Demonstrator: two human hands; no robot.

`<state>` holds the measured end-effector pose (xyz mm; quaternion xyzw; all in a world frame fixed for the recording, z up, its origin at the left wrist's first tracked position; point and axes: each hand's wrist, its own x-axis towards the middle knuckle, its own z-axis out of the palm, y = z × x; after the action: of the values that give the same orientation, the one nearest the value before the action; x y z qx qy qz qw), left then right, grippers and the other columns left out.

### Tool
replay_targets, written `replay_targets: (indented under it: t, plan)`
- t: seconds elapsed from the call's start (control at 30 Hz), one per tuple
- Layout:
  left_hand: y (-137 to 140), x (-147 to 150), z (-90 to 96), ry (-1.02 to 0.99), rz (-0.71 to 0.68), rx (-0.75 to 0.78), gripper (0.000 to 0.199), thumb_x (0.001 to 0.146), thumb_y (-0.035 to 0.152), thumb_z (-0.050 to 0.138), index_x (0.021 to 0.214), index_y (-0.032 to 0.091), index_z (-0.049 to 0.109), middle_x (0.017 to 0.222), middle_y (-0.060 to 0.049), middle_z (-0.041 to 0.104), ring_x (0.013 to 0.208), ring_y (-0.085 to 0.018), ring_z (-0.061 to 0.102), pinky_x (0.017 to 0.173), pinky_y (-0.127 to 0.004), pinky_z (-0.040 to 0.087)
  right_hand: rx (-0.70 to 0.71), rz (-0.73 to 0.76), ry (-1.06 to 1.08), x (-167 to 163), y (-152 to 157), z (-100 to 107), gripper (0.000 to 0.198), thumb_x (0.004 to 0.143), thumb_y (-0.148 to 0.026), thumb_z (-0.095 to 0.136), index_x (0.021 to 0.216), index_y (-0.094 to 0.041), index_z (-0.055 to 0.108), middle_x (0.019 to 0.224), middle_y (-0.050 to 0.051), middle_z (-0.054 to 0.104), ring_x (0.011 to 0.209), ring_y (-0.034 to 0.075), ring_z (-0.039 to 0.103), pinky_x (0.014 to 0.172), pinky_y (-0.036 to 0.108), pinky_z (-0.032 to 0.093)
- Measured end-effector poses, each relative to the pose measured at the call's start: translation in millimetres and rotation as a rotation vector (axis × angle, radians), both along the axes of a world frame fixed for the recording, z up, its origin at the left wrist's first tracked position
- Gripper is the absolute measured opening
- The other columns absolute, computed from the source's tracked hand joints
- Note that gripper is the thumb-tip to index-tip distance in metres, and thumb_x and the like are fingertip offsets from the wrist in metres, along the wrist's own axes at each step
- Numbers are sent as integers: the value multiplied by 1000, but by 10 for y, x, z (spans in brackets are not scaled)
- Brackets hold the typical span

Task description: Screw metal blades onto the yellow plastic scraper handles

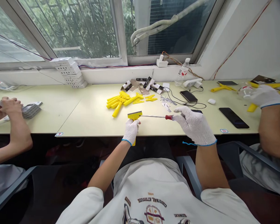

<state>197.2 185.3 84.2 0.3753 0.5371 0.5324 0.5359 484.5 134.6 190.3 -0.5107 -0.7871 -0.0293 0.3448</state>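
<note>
My left hand (131, 130), in a white knit glove, is closed around the handle of a yellow scraper (133, 116) with a dark strip along its top edge. My right hand (194, 127), gloved the same way, grips a screwdriver (169, 117) by its red handle. Its long thin shaft points left, and the tip meets the right side of the scraper's head. Beyond them on the table lies a pile of yellow scraper handles (118, 104). Flat yellow pieces (151, 98) and several thin metal blades (166, 105) lie to the right of the pile.
Opened small boxes (149, 83) lie at the back of the table (84, 119). Phones (188, 96), cables, a power strip (192, 83) and a plastic bottle (184, 71) are at the right. Co-workers' hands show at the far left (10, 105) and far right (267, 95).
</note>
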Motion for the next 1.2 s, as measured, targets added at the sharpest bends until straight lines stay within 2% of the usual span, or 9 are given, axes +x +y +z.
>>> replay_targets:
  t: [0.17,0.43,0.5,0.6,0.67,0.87,0.97,1.07,1.2]
  plan:
    - [6,-28,23,19,0,-11,11,79,28,69,82,22,60,54,7,39,46,-11,35,45,-25,27,77,262,2,-28,-11,79,5,110,-24,59,114,-23,59,117,10,68,106,23,70,96,37,58]
    - [-1,20,5,1,1,-26,12,78,28,69,81,22,59,55,6,39,46,-11,34,44,-24,25,171,16,-1,-20,18,-50,30,110,-43,69,131,-23,64,100,4,77,79,20,72,76,33,55]
    - [9,-2,-10,2,5,-29,13,79,29,70,82,23,59,55,7,39,46,-11,36,44,-24,25,116,53,-22,-27,10,-39,36,109,-42,68,137,-21,60,109,8,77,89,22,74,82,35,58]
    - [18,-34,-9,15,4,-24,14,79,29,70,82,23,59,53,7,38,45,-11,36,44,-25,25,51,186,-17,-11,9,19,20,110,-34,62,124,-21,61,122,13,72,103,24,73,91,37,59]
    - [15,-33,1,22,-9,-16,13,79,29,70,82,23,59,53,7,38,44,-11,36,44,-25,25,21,222,2,19,21,38,10,111,-32,59,113,-22,63,112,9,73,96,21,72,88,35,59]
    - [-10,8,10,22,-30,-19,12,78,28,69,82,23,58,53,7,38,44,-11,35,44,-25,24,21,22,18,60,65,-38,29,111,-45,64,129,-23,68,100,5,79,78,20,73,77,33,56]
    - [-9,-12,10,25,-27,-25,13,79,28,69,83,23,58,52,7,39,44,-12,37,43,-25,25,-5,121,46,32,54,3,30,107,-38,66,133,-22,62,120,10,76,93,22,75,88,36,60]
    - [-4,-29,24,21,-23,-22,13,80,28,70,83,23,58,52,7,39,44,-12,36,43,-25,25,35,248,32,13,33,68,9,107,-30,62,113,-23,63,115,11,72,100,24,72,91,40,60]
    - [-18,1,58,21,-32,-20,13,80,27,70,81,23,58,52,7,38,44,-12,35,44,-25,25,73,94,72,21,27,26,17,110,-39,65,116,-24,69,108,8,78,96,24,76,89,38,61]
